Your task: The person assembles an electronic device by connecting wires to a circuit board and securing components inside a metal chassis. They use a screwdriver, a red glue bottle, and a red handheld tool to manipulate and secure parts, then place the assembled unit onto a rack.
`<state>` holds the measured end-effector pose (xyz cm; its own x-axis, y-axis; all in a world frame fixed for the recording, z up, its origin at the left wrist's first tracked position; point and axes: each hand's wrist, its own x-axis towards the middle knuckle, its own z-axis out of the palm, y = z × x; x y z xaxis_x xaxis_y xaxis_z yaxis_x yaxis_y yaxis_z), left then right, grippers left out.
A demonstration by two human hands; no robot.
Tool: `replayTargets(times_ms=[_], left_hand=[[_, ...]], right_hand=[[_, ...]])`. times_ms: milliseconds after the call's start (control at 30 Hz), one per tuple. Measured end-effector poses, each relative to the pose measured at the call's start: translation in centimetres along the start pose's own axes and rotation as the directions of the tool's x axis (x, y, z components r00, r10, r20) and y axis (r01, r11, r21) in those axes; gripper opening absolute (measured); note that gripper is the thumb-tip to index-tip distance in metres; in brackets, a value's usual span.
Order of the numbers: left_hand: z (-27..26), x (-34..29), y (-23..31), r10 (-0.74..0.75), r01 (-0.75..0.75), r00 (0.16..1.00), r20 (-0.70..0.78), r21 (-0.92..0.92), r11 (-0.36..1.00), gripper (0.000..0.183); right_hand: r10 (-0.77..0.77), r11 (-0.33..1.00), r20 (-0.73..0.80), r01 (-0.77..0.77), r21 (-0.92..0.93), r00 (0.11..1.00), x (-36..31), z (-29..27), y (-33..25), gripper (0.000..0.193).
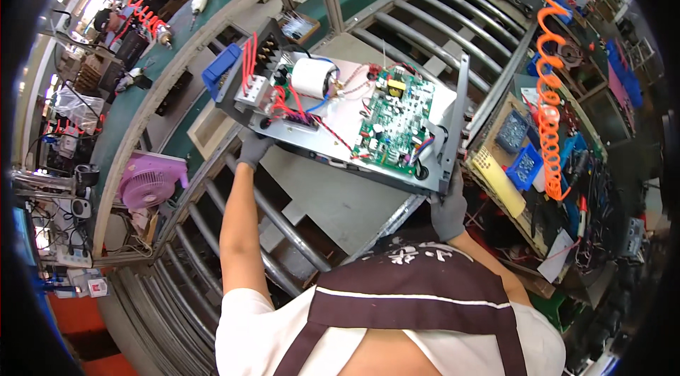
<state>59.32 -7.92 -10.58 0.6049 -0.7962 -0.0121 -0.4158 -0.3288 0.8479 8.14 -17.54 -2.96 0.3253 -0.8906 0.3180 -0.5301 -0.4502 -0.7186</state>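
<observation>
An open metal equipment chassis [312, 138] spans the space in front of me, slightly slanted. It carries a green circuit board [388, 118] on its right half and a white cylindrical part [310, 77] towards the back left. Red wires [251, 64] rise from terminals at its left end. My left hand [255, 148], in a grey glove, grips the near left corner, its fingertips partly hidden beneath the edge. At the near right corner my right hand [449, 212], also gloved, closes on the end panel [453, 128]; its fingers are largely hidden.
Under the chassis lie a flat grey board [333, 209] and a roller conveyor [287, 224]. A purple fan [147, 181] stands at left. A cluttered bench at right holds blue parts bins [524, 166], with a coiled orange hose [550, 121] hanging over it.
</observation>
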Motion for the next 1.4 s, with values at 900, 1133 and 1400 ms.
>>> replayTargets(times_ms=[900,1133,1400], left_hand=[[15.4,-26.7,16.8,-0.023,0.233,0.747,-0.664,0.229,0.945,0.038],[13.3,-31.6,16.9,-0.507,0.501,0.827,-0.242,-0.088,0.861,0.032],[7.4,-32.1,29.8,-0.183,-0.047,0.536,-0.824,-0.246,0.968,0.024]], right_hand=[[-0.208,0.978,0.371,0.2,0.061,0.905,17.3,-5.9,12.4,0.064],[-0.157,0.982,0.353,0.106,0.159,0.922,17.6,-5.9,12.9,0.058],[-0.222,0.887,0.374,0.026,0.462,0.901,16.7,-5.5,15.7,0.068]])
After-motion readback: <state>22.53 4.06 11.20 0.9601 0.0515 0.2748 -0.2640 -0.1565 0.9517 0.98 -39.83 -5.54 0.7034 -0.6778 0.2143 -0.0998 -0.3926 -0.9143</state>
